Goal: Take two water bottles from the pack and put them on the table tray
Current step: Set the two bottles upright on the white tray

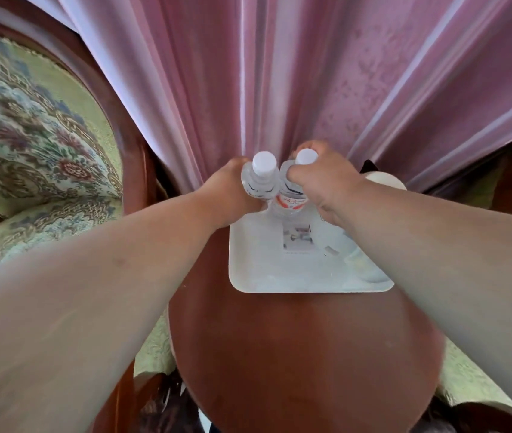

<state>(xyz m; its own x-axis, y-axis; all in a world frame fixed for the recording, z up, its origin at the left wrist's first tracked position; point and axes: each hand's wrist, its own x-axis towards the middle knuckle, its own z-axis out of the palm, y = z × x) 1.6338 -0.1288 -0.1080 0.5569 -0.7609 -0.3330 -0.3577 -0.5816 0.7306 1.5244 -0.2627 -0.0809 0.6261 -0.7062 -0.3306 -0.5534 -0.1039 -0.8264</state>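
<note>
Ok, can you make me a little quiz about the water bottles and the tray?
1. True or false: the left hand holds the left bottle lying flat on the round wooden table.
2. Which colour are the bottle caps? A) blue B) white C) green
3. Fill in: the right hand grips the right bottle near its ____.

Key:
1. False. It is upright, at the far left corner of the white tray.
2. B, white.
3. Cap, at the top.
</note>
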